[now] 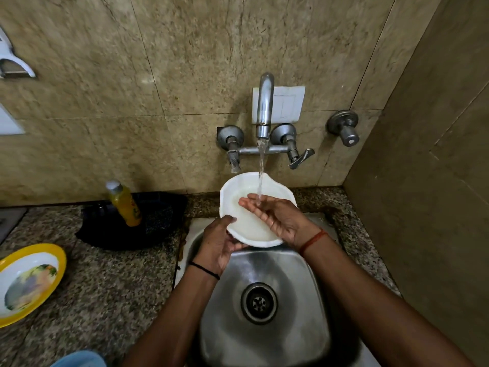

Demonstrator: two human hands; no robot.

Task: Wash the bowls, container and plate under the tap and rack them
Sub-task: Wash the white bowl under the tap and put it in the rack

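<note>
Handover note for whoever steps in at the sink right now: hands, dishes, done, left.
Left hand: grips the near-left rim of the white bowl, holding it over the sink.
Right hand: open, fingers inside the bowl, rubbing under the stream from the tap. Water is running.
Yellow-rimmed plate: on the counter at far left; cannot tell whether it is washed.
Yellow soap bottle: stands on the dark cloth left of the sink.
Done: nothing visibly racked; no rack in view.
Left: finish rinsing this bowl, wash the other dishes, rack all.
</note>
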